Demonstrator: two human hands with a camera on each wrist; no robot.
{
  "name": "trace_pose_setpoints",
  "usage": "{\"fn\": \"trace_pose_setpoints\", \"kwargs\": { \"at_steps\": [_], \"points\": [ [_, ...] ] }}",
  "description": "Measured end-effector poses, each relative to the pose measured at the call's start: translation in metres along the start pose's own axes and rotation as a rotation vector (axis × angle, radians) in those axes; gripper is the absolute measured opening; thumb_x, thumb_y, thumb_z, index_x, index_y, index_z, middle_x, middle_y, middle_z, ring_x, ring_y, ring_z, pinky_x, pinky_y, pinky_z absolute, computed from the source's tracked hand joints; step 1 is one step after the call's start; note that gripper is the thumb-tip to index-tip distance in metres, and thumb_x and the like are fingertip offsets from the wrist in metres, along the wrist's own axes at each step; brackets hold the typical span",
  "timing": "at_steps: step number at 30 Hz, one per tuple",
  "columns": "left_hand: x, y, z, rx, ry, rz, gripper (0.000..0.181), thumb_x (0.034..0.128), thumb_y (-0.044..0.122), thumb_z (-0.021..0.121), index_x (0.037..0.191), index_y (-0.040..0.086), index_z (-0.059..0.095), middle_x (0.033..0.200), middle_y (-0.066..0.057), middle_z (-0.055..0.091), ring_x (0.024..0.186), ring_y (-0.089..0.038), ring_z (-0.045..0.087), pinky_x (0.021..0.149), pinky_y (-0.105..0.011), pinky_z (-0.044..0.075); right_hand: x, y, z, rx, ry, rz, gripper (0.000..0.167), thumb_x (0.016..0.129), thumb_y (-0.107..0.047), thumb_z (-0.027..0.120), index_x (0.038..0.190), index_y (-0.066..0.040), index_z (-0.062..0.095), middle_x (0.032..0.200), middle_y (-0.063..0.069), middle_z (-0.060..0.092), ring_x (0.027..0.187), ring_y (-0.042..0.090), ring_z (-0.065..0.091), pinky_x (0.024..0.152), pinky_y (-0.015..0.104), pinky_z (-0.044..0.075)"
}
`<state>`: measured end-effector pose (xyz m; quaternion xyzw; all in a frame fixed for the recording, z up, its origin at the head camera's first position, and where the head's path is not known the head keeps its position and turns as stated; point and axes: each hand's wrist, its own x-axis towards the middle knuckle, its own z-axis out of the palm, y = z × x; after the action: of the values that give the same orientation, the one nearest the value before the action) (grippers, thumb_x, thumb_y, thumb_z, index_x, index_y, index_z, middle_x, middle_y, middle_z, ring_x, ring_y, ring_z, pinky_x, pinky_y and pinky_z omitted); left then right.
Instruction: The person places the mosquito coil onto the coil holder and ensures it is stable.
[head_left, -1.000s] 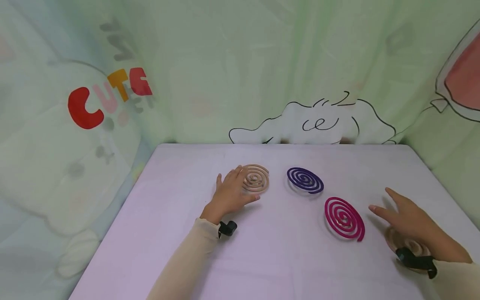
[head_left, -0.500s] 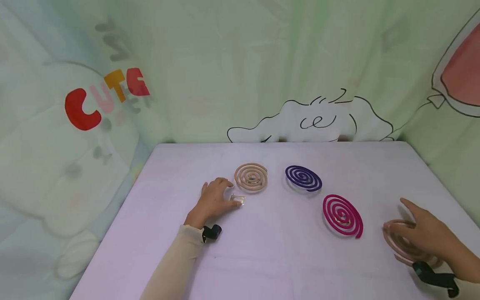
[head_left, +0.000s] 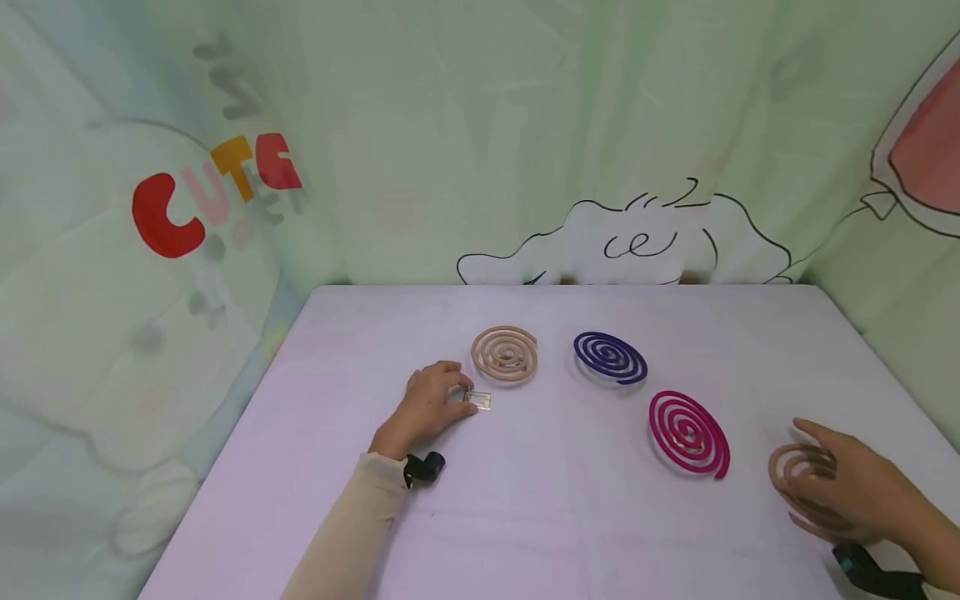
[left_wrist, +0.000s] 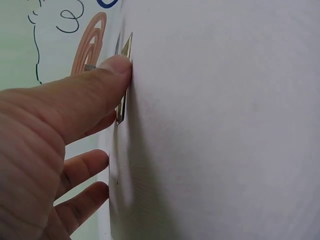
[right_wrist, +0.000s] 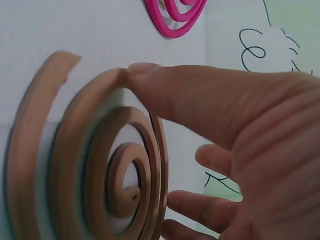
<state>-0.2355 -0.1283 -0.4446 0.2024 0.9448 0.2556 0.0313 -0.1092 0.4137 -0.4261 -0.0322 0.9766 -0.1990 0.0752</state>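
You've got the worktop [head_left: 540,542] about partway, I'd judge. Your right hand [head_left: 858,479] is spread wide over the brown coil [right_wrist: 95,160]. Left of it: pink coil [head_left: 687,433]. Right of your left hand [head_left: 426,404]: blue coil [head_left: 611,358]; just beyond: beige coil [head_left: 505,357]. Those three look done. Left hand pinches the metal stand [head_left: 482,400]; brown coil and stand likely remain.

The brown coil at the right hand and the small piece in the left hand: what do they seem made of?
Brown coil: opaque, mostly matte, without sharp highlights; perhaps pressed powder, though plastic is possible.
Small piece: probably thin sheet metal, since it has a golden shine; plating cannot be excluded.
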Motion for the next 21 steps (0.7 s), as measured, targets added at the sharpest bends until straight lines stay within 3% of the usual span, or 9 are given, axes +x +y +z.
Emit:
{"fn": "trace_pose_setpoints", "kwargs": {
  "at_steps": [4,10,21],
  "points": [
    [0.0,0.001,0.0,-0.016,0.008,0.0,0.024,0.0913,0.027,0.082,0.109,0.014,0.074,0.15,-0.017,0.055,0.144,-0.04,0.045,0.118,-0.071,0.024,-0.006,0.004,0.001,-0.009,0.013,0.002,0.074,0.089,-0.013,0.078,0.142,0.021,0.039,0.136,0.054,0.04,0.119,0.072,0.042,0.09,0.079,0.039],
    [-0.002,0.003,0.0,-0.018,0.002,-0.018,0.02,0.0909,0.025,0.082,0.104,0.014,0.072,0.15,-0.017,0.055,0.144,-0.04,0.045,0.118,-0.071,0.024,-0.013,0.007,0.004,-0.002,-0.006,0.06,0.078,0.086,-0.025,0.084,0.141,0.016,0.047,0.136,0.052,0.043,0.118,0.072,0.044,0.086,0.078,0.042],
    [-0.004,0.005,0.001,-0.029,0.018,-0.006,0.015,0.0913,0.023,0.082,0.098,0.014,0.072,0.148,-0.018,0.057,0.142,-0.042,0.047,0.116,-0.073,0.025,-0.016,0.003,0.004,-0.023,-0.02,0.104,0.08,0.083,-0.029,0.086,0.138,0.015,0.051,0.134,0.05,0.047,0.116,0.071,0.045,0.084,0.078,0.043]
  ]
}}
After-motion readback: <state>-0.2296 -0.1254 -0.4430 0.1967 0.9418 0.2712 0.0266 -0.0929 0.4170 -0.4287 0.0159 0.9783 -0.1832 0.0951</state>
